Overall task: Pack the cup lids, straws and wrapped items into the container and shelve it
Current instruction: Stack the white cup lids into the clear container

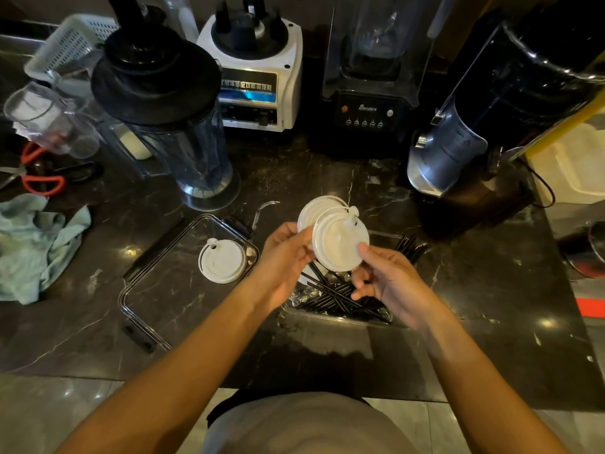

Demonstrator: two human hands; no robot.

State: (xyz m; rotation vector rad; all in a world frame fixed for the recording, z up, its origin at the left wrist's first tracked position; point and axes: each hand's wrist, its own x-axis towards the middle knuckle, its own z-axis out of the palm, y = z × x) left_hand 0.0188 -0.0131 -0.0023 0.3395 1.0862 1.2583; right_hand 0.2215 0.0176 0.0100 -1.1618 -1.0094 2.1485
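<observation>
Head view: our left hand (284, 257) and right hand (386, 276) together hold a small fanned stack of white cup lids (334, 235) above the counter. The left fingers are curled round the stack's left edge, and the right thumb and fingers pinch its lower right rim. Directly beneath our hands sits the clear container (340, 317), with black straws (337, 294) lying crisscross inside it and more of them sticking out past its far right corner. Just to the left lies the container's clear lid (144, 290) flat on the dark marble counter (474, 306), and a single white cup lid (222, 261) rests on it. Farther out we see a blender jar (170, 126), two blender bases behind it, and a crumpled green cloth (36, 247) at the far left.
</observation>
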